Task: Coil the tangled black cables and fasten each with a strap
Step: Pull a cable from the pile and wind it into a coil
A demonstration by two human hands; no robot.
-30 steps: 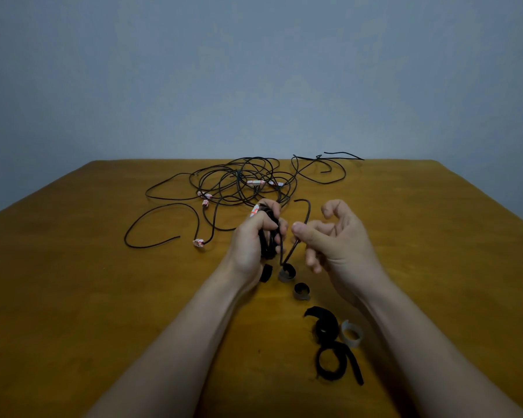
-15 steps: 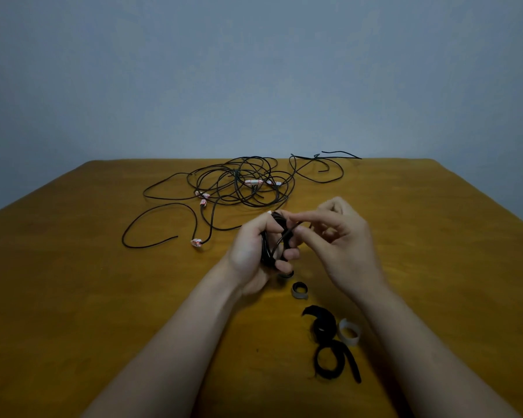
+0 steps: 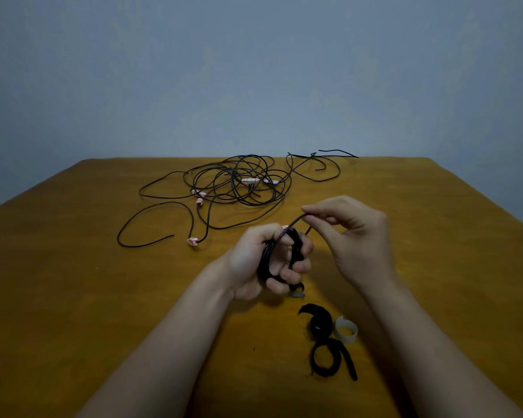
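My left hand [image 3: 254, 263] grips a small coil of black cable [image 3: 267, 260] over the middle of the wooden table [image 3: 73, 297]. My right hand [image 3: 354, 233] pinches the loose end of that cable [image 3: 296, 221] just above and to the right of the coil. A tangle of black cables [image 3: 242, 182] with pink-and-white tags lies at the far side of the table. Black straps [image 3: 326, 345] and a pale rolled strap [image 3: 346, 329] lie near my right forearm. A small rolled strap [image 3: 297, 292] peeks out under my left fingers.
A loose cable loop with a tagged end [image 3: 193, 241] trails toward the left of the tangle. More cable ends [image 3: 323, 164] reach the table's far edge. A plain grey wall stands behind.
My right hand rose and drew the cable's loose end up and to the right, over the coil. My left hand kept its grip on the coil and shifted slightly.
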